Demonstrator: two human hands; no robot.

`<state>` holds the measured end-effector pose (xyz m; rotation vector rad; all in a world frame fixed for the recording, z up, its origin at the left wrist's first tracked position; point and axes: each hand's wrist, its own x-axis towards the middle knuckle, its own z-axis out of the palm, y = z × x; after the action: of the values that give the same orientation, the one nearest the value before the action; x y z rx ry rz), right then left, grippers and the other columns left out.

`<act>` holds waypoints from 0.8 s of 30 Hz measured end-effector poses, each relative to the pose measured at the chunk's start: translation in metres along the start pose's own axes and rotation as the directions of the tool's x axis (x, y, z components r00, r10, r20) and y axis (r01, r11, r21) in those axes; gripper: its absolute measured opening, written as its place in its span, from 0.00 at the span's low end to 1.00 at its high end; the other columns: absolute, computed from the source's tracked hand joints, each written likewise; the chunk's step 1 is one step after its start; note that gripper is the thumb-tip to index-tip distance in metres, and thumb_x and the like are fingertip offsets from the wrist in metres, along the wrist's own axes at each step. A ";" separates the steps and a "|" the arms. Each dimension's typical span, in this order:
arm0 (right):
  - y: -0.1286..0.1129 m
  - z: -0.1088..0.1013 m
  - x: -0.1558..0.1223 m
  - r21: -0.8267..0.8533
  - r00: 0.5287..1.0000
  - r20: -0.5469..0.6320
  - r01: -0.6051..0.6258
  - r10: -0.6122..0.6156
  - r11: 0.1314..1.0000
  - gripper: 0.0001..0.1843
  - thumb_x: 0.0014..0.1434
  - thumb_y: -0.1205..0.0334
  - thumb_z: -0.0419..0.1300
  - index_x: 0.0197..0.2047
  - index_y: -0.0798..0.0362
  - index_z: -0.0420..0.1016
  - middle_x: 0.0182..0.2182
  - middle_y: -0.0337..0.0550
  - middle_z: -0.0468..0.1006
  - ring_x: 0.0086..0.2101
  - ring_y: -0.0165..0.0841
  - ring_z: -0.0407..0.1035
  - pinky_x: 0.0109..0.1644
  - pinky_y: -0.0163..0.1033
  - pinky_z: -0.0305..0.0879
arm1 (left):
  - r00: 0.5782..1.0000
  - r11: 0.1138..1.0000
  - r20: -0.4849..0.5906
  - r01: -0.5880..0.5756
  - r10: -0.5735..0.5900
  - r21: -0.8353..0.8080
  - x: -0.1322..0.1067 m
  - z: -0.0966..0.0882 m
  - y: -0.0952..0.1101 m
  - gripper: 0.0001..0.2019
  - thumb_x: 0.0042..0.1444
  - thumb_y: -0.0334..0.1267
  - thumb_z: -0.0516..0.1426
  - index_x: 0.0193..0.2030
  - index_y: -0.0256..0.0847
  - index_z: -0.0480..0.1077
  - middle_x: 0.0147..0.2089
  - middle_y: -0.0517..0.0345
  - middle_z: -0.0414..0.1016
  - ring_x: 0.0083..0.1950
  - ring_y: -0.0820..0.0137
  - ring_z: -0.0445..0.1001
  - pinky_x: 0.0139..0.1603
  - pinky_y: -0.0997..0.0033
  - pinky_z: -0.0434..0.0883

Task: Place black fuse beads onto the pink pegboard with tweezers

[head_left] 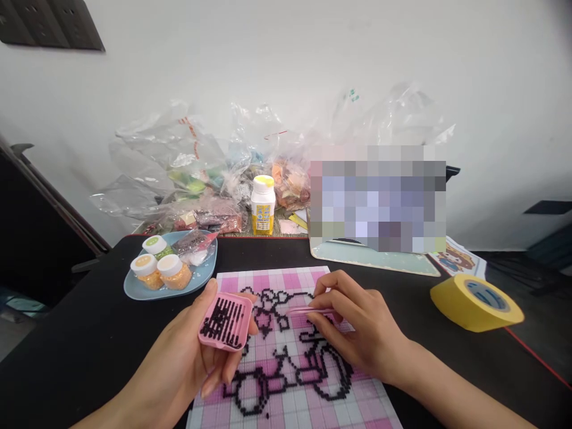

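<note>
My left hand [192,339] holds a small pink bead tray [248,322], with black beads lying in its grooves. Pinched between the thumb and fingers of my right hand [357,322] is a pair of pink tweezers [308,310], its tips pointing left over the board. Beneath both hands lies a pink and white checked pegboard [286,417]. Black beads [252,411] on it form outlines, including round shapes near the bottom. My left hand and the tray cover part of the board's left side; whether the tweezers grip a bead, I cannot tell.
At the left, a blue plate [134,291] carries bead jars [174,272] and a small bag. A white bottle [263,205] stands behind the board, before clear bags [174,155] of beads. Yellow tape [476,302] lies at the right. A blurred patch hides the back right.
</note>
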<state>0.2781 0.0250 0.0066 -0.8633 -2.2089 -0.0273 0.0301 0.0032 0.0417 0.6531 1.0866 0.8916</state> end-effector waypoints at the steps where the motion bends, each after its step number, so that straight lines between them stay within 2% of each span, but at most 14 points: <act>1: 0.000 0.000 0.000 -0.004 1.000 0.012 0.001 -0.001 1.000 0.04 0.67 0.65 0.55 0.39 0.54 0.69 0.36 0.44 0.70 0.26 0.27 0.67 0.24 0.31 0.61 | 1.000 1.000 -0.010 -0.002 0.002 0.005 0.000 0.000 0.000 0.23 0.61 0.56 0.55 0.34 0.35 0.78 0.18 0.56 0.74 0.14 0.77 0.64 0.10 0.84 0.55; 4: 0.000 0.000 0.001 -0.013 0.999 0.033 0.009 -0.008 1.000 0.05 0.67 0.65 0.54 0.39 0.54 0.70 0.35 0.45 0.71 0.26 0.27 0.66 0.24 0.32 0.61 | 0.999 1.000 -0.032 -0.007 0.006 -0.004 -0.001 0.000 0.000 0.21 0.61 0.54 0.55 0.38 0.37 0.79 0.28 0.53 0.80 0.14 0.77 0.66 0.09 0.83 0.55; 7: 0.000 0.000 0.002 -0.012 0.999 0.042 0.009 -0.008 1.000 0.06 0.67 0.64 0.53 0.38 0.54 0.70 0.35 0.44 0.71 0.25 0.27 0.66 0.24 0.32 0.62 | 1.000 0.999 0.000 0.009 -0.009 0.034 -0.002 -0.002 -0.001 0.26 0.62 0.56 0.52 0.33 0.34 0.79 0.16 0.56 0.72 0.13 0.78 0.62 0.10 0.84 0.55; 9: 0.000 0.000 0.002 -0.006 0.999 0.043 0.013 -0.012 1.000 0.07 0.67 0.64 0.53 0.38 0.54 0.70 0.35 0.44 0.71 0.26 0.27 0.66 0.25 0.31 0.63 | 1.000 0.999 0.012 0.016 -0.017 0.042 -0.003 -0.004 -0.002 0.27 0.62 0.57 0.52 0.31 0.34 0.79 0.13 0.57 0.69 0.12 0.78 0.61 0.10 0.84 0.54; 12: -0.001 0.000 0.002 -0.004 0.999 0.032 0.015 -0.015 1.000 0.06 0.67 0.65 0.54 0.38 0.55 0.69 0.35 0.45 0.71 0.26 0.27 0.66 0.24 0.31 0.62 | 1.000 1.000 -0.028 0.015 -0.015 0.012 -0.002 -0.005 -0.002 0.22 0.60 0.55 0.55 0.35 0.37 0.79 0.23 0.51 0.79 0.13 0.77 0.64 0.10 0.83 0.54; 14: -0.001 0.000 0.002 -0.005 1.000 0.026 0.013 -0.013 1.000 0.05 0.67 0.65 0.54 0.38 0.55 0.69 0.35 0.45 0.71 0.26 0.27 0.66 0.24 0.31 0.62 | 0.999 1.000 -0.045 0.018 -0.018 0.004 -0.001 -0.005 -0.002 0.21 0.60 0.55 0.57 0.36 0.38 0.78 0.29 0.50 0.82 0.13 0.78 0.64 0.10 0.82 0.54; 22: -0.001 0.000 0.001 -0.009 0.999 0.034 0.018 -0.018 1.000 0.06 0.67 0.64 0.53 0.38 0.55 0.69 0.35 0.44 0.71 0.26 0.27 0.67 0.24 0.32 0.63 | 0.999 1.000 -0.040 0.022 -0.021 0.019 -0.002 -0.002 -0.001 0.21 0.60 0.55 0.56 0.36 0.37 0.79 0.29 0.51 0.81 0.13 0.78 0.63 0.10 0.82 0.56; 24: -0.001 0.000 0.002 -0.008 0.999 0.037 0.018 -0.018 1.000 0.06 0.67 0.64 0.54 0.37 0.55 0.69 0.35 0.44 0.71 0.26 0.26 0.66 0.24 0.32 0.63 | 0.999 0.999 -0.032 0.028 -0.027 0.037 -0.002 -0.002 -0.001 0.22 0.61 0.55 0.55 0.36 0.37 0.79 0.24 0.52 0.79 0.13 0.78 0.61 0.11 0.82 0.56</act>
<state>0.2770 0.0250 0.0082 -0.8544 -2.2525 -0.0294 0.0277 0.0012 0.0413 0.6548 1.1405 0.8621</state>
